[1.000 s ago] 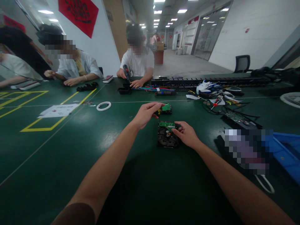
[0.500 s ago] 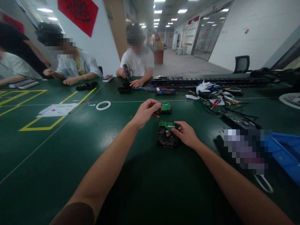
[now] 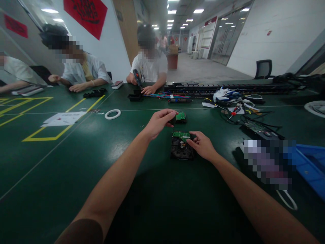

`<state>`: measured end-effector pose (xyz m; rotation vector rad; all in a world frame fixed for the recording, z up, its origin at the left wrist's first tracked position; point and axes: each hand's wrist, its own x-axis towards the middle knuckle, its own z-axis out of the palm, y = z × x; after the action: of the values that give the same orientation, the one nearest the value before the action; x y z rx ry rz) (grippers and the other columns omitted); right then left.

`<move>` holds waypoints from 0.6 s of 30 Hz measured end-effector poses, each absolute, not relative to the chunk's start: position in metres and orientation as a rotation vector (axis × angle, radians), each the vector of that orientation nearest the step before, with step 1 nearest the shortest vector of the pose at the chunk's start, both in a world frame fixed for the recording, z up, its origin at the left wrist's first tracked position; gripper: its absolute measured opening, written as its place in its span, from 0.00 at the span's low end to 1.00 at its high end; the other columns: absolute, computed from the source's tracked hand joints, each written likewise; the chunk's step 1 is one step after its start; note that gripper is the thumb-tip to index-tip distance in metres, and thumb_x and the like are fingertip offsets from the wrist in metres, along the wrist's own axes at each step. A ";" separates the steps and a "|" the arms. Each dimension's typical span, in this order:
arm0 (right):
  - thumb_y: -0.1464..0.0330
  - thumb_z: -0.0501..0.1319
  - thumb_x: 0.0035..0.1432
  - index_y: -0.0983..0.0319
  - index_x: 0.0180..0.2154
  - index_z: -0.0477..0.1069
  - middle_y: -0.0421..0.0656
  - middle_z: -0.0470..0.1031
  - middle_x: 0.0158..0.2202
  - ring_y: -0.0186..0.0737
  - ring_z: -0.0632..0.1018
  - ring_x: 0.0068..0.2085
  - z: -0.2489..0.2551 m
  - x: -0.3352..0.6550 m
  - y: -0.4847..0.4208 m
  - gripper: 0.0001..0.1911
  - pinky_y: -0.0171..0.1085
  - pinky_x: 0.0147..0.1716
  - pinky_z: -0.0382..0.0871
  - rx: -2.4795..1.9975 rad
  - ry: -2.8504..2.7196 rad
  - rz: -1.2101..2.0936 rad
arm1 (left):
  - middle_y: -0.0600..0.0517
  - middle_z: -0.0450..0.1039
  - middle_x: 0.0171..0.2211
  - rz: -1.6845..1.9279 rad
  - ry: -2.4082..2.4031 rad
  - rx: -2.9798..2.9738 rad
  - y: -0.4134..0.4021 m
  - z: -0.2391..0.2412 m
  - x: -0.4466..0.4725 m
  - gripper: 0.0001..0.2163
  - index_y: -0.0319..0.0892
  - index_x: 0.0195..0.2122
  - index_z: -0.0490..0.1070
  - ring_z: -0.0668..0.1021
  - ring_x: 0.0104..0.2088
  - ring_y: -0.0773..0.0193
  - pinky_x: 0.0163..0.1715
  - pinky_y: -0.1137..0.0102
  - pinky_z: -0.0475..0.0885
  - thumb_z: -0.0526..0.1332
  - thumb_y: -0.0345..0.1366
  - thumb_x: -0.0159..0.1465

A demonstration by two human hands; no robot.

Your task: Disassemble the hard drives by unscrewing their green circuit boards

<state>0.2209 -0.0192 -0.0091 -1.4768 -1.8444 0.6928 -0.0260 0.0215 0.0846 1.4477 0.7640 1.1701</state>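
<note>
Clerk: Containers on the tabletop [image 3: 76, 176]?
Checker: Two entries: blue bin [image 3: 311, 164], right edge, contents out of sight; black tray [image 3: 134, 98], far side, before a co-worker holding a power screwdriver [image 3: 137, 78], contents not legible.
Clerk: Items in hand?
Checker: Entry one, near hard drive [image 3: 180, 151], flat, centre, with green circuit board [image 3: 180, 135] on its far end. Held by right hand [image 3: 202, 146], grip pinched together on that board's right corner. Entry two, far drive [image 3: 180, 117], just beyond. Attended by left hand [image 3: 158, 123], grip curled at its left edge, touching; clamped or not, cannot tell.
Clerk: Surroundings?
Checker: To the left, tape roll [image 3: 112, 114] and paper sheet [image 3: 63, 119], well apart. To the right, gloves [image 3: 223, 94], red-handled screwdriver [image 3: 235, 111], loose cables [image 3: 228, 118]. The left fingers cover the far drive's left edge
</note>
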 end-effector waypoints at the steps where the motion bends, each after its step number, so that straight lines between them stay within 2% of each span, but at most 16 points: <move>1: 0.54 0.64 0.61 0.61 0.57 0.70 0.45 0.75 0.37 0.38 0.76 0.29 -0.009 0.221 -0.019 0.27 0.39 0.30 0.73 -1.476 -1.848 0.690 | 0.47 0.75 0.44 1.172 0.756 1.446 0.021 0.085 -0.026 0.11 0.42 0.43 0.78 0.77 0.42 0.63 0.33 0.72 0.77 0.65 0.43 0.64; 10: 0.55 0.64 0.61 0.62 0.56 0.71 0.45 0.75 0.39 0.37 0.75 0.29 -0.012 0.221 -0.017 0.26 0.38 0.29 0.71 -1.468 -1.846 0.659 | 0.47 0.76 0.40 1.194 0.612 1.351 0.024 0.082 -0.024 0.10 0.40 0.43 0.76 0.79 0.43 0.61 0.37 0.69 0.77 0.64 0.40 0.66; 18: 0.55 0.65 0.61 0.62 0.56 0.71 0.45 0.75 0.38 0.37 0.75 0.29 -0.012 0.221 -0.017 0.27 0.38 0.29 0.71 -1.464 -1.849 0.672 | 0.48 0.76 0.38 1.213 0.690 1.465 0.023 0.080 -0.023 0.12 0.40 0.40 0.75 0.77 0.38 0.65 0.33 0.72 0.74 0.67 0.44 0.64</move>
<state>0.2213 -0.0172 -0.0120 -1.4635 -1.8488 0.6723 -0.0229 0.0230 0.0804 1.4646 0.6903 1.2135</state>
